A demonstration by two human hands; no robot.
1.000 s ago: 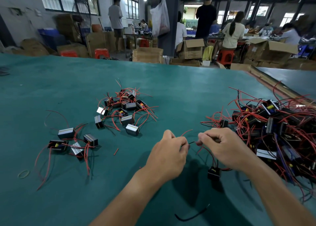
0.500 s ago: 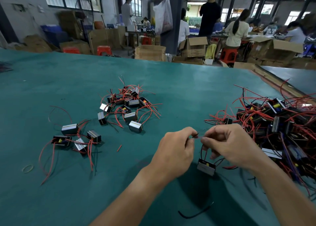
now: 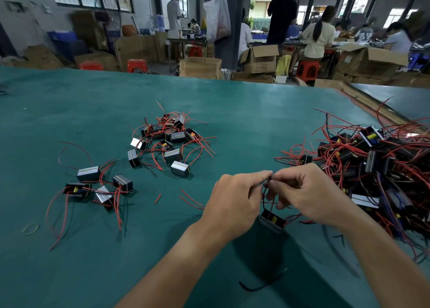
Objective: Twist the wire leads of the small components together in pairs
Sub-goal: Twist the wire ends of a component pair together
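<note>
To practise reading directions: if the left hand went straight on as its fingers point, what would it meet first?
Probably the right hand, just ahead of the left hand; both pinch thin black wire leads.

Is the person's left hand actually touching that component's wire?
Touching: the head view shows the left hand pinching the wire lead rising from the component.

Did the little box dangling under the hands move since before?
Yes. The little box, hanging by its wire leads, has shifted left relative to the loose black wire on the table.
</note>
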